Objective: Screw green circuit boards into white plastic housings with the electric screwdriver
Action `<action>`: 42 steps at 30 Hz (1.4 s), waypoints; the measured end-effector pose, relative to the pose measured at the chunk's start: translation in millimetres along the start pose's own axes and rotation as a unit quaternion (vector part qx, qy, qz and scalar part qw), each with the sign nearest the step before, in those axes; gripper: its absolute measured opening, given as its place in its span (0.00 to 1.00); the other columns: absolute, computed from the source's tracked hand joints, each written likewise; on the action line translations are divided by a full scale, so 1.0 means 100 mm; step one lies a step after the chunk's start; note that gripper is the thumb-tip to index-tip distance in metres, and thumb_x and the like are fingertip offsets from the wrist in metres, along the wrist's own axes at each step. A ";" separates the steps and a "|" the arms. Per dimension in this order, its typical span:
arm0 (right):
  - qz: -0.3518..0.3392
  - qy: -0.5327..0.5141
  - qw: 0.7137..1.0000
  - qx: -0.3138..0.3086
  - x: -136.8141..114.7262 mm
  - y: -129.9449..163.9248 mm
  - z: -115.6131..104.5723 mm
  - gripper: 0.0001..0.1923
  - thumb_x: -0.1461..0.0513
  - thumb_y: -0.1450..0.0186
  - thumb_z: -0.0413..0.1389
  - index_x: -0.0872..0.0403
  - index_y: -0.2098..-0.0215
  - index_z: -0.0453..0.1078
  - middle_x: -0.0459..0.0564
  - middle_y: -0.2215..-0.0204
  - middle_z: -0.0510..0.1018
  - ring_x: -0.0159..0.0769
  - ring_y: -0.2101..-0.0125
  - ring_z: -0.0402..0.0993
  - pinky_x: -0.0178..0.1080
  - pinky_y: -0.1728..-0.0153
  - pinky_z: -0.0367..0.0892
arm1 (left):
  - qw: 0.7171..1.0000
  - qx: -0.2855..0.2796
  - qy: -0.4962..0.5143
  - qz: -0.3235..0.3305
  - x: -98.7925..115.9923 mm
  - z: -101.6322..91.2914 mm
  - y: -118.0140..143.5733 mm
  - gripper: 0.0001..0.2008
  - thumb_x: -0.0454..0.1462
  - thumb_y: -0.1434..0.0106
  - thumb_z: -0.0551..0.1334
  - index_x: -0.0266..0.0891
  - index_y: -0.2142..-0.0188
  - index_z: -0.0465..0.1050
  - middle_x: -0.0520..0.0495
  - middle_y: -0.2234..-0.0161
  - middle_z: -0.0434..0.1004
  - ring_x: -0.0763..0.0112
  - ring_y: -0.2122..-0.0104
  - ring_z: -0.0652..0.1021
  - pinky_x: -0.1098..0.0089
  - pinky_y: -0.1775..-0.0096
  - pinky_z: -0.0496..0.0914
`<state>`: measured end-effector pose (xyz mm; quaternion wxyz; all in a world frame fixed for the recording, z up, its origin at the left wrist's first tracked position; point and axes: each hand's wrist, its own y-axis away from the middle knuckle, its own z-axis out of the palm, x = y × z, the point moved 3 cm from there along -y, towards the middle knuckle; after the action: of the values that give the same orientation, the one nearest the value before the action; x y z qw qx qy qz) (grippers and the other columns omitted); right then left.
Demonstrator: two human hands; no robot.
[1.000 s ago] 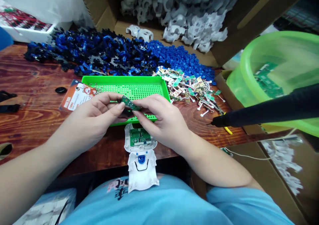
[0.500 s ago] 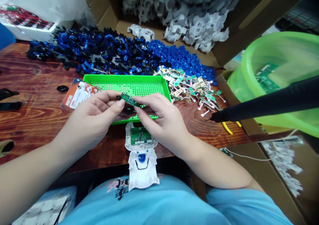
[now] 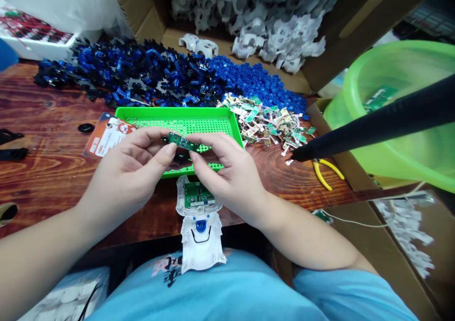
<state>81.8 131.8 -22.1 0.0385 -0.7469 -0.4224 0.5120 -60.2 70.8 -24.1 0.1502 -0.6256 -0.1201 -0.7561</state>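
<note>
Reddish wooden table (image 3: 53, 179), cardboard box (image 3: 341, 46) behind, dim far-right corner (image 3: 426, 15)

1. The bench (image 3: 46, 179) is reddish-brown grained wood; clock directions run from the green tray (image 3: 170, 113) lying on it.
2. Black-and-blue parts (image 3: 135, 75) lie heaped from 10 to 12 o'clock.
3. At 2 o'clock a pile of small blue parts (image 3: 254, 82) meets that heap.
4. Small circuit boards with white connectors (image 3: 268, 120) lie heaped near 3 o'clock.
5. Yellow-handled pliers (image 3: 319, 175) lie between 3 and 4 o'clock.
6. At 9 o'clock: an orange-and-white card (image 3: 103, 143), a round black piece (image 3: 86, 128), and, farther out, black pieces (image 3: 13, 154).
</note>
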 end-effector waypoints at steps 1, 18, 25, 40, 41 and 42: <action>0.004 0.001 1.000 0.003 0.00 0.00 0.00 0.11 0.66 0.34 0.53 0.55 0.53 0.70 0.50 0.57 0.78 0.32 0.54 0.75 0.38 0.51 0.74 | 1.000 0.001 -0.001 0.003 0.00 0.01 0.00 0.08 0.32 0.45 0.69 0.39 0.64 0.76 0.55 0.73 0.83 0.77 0.74 0.82 0.82 0.67 0.77; 0.016 -0.024 1.000 0.005 0.03 0.03 0.12 0.12 0.61 0.34 0.56 0.55 0.53 0.70 0.49 0.58 0.79 0.31 0.55 0.75 0.37 0.51 0.73 | 0.981 0.007 0.132 -0.140 -0.07 -0.03 -0.04 0.08 0.28 0.43 0.67 0.35 0.62 0.77 0.51 0.70 0.82 0.74 0.72 0.80 0.76 0.67 0.79; -0.007 -0.006 1.000 0.027 0.00 0.02 0.08 0.15 0.59 0.37 0.60 0.55 0.54 0.69 0.50 0.58 0.76 0.33 0.54 0.72 0.38 0.51 0.72 | 0.988 0.030 0.089 -0.119 -0.01 -0.01 -0.02 0.14 0.31 0.44 0.70 0.37 0.57 0.78 0.53 0.72 0.81 0.80 0.75 0.78 0.84 0.71 0.74; -0.060 0.089 0.994 0.032 0.09 -0.12 -0.25 0.14 0.62 0.38 0.59 0.51 0.54 0.68 0.49 0.57 0.74 0.35 0.57 0.71 0.41 0.57 0.73 | 0.995 -0.035 -0.070 -0.065 0.16 -0.06 0.03 0.19 0.39 0.46 0.69 0.45 0.55 0.70 0.50 0.65 0.80 0.64 0.70 0.82 0.70 0.71 0.77; -0.053 0.091 0.994 0.027 0.09 -0.13 -0.29 0.15 0.63 0.39 0.60 0.51 0.53 0.68 0.49 0.57 0.73 0.34 0.57 0.71 0.40 0.58 0.73 | 0.989 -0.063 -0.120 -0.054 0.22 -0.09 0.08 0.16 0.38 0.47 0.69 0.45 0.58 0.72 0.50 0.67 0.80 0.65 0.71 0.82 0.72 0.72 0.76; -0.049 0.095 0.994 0.015 0.09 -0.13 -0.33 0.16 0.63 0.39 0.60 0.52 0.53 0.68 0.50 0.57 0.73 0.35 0.57 0.71 0.40 0.58 0.73 | 0.979 -0.103 -0.165 -0.053 0.26 -0.13 0.14 0.13 0.37 0.48 0.69 0.44 0.61 0.75 0.51 0.69 0.80 0.66 0.73 0.81 0.74 0.74 0.75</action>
<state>101.1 158.4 -6.5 0.1142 -0.7700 -0.4453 0.4425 -71.5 50.9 -1.1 0.0229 -0.7466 -0.0982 -0.6576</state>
